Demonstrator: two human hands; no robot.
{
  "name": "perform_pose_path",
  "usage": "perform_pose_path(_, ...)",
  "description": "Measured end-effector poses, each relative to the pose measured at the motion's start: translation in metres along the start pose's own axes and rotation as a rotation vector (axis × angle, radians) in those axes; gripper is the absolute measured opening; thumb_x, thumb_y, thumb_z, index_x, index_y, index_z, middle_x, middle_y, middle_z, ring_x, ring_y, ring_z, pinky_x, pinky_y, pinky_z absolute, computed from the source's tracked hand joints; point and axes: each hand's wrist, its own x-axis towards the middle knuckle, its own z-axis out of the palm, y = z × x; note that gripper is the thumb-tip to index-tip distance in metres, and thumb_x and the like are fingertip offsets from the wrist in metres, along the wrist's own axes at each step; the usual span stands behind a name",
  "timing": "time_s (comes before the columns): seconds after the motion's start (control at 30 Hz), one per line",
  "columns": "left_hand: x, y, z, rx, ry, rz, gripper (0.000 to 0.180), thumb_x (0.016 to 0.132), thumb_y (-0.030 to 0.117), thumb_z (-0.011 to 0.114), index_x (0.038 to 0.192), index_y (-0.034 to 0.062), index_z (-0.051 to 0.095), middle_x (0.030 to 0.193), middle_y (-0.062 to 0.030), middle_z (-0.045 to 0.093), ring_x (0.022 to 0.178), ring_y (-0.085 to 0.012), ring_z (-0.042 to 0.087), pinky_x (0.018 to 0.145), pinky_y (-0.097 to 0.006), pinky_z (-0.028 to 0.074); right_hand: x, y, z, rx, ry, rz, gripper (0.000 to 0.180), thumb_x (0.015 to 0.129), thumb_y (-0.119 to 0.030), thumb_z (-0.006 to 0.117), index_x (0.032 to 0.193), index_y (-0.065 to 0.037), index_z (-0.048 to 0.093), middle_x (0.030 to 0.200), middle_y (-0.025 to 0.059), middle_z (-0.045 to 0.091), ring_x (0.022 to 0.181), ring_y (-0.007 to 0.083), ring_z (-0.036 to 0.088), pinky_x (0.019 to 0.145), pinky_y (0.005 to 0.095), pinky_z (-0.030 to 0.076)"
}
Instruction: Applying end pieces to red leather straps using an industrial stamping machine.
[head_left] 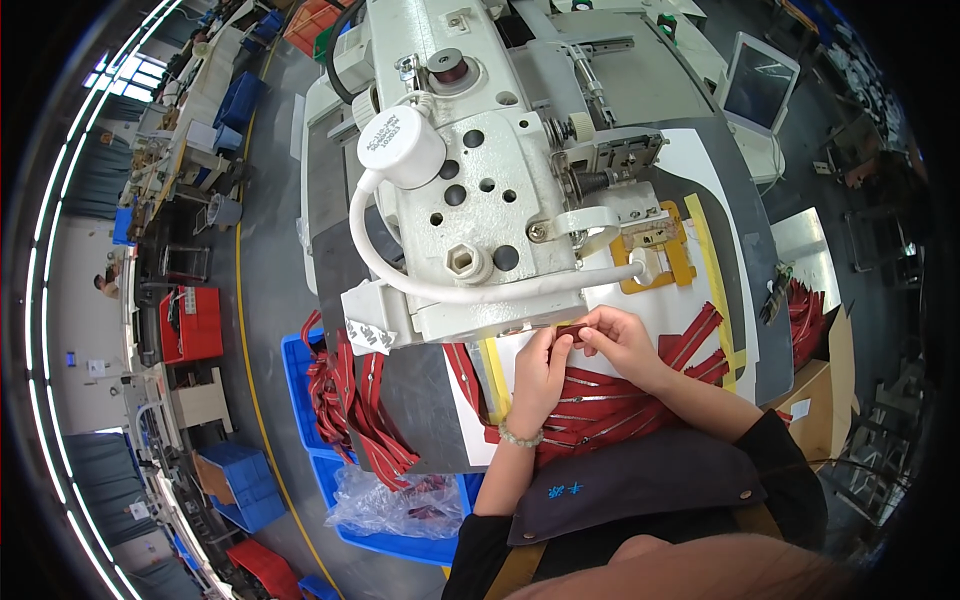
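Observation:
My left hand (540,374) and my right hand (622,346) meet just in front of the sewing machine head (470,200). Thumbs and fingers of both pinch a small dark red piece (571,333), which looks like the end of a zipper; the fingers hide part of it. Below the hands, several red zippers (600,408) with metal teeth lie fanned across the work surface. More red zippers (690,340) are next to my right wrist. A beaded bracelet (521,437) circles my left wrist.
Red zippers (365,410) hang over the table's left side beside blue bins (375,540), one with clear plastic (395,500). A yellow clamp frame (688,262) lies under the machine arm. At right stand a cardboard box (835,390) and a screen (762,82).

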Motion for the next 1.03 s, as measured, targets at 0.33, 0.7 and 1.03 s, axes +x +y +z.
perform_pose_path(0.33,0.001,0.004,0.006,0.049,0.074,0.019,0.024,0.094,0.014,0.055,0.076,-0.0016,0.052,0.061,-0.0058,0.050,0.058,-0.0094,0.040,0.053,-0.027,0.037,0.001,0.004,0.000,0.021,0.021,0.008,0.011,0.094,-0.007,0.055,0.099,0.002,0.058,0.084,0.0030,0.062,0.071,0.0056,0.056,0.067,0.0201,0.047)
perform_pose_path(0.7,0.000,0.002,0.007,0.044,0.113,0.041,0.026,0.091,0.014,0.060,0.072,-0.0002,0.050,0.059,-0.0026,0.047,0.055,-0.0073,0.037,0.049,-0.025,0.033,0.000,0.003,0.000,0.007,0.028,-0.003,0.012,0.094,-0.007,0.054,0.101,0.002,0.058,0.087,0.0028,0.063,0.073,0.0054,0.057,0.068,0.0202,0.048)
perform_pose_path(1.03,0.001,-0.005,0.006,0.091,0.121,0.054,0.029,0.091,0.013,0.062,0.069,0.0000,0.047,0.057,-0.0029,0.041,0.054,-0.0087,0.033,0.047,-0.026,0.031,0.001,0.008,-0.001,0.032,0.012,0.008,0.014,0.094,-0.007,0.054,0.103,0.002,0.059,0.088,0.0029,0.063,0.076,0.0061,0.057,0.070,0.0206,0.049)
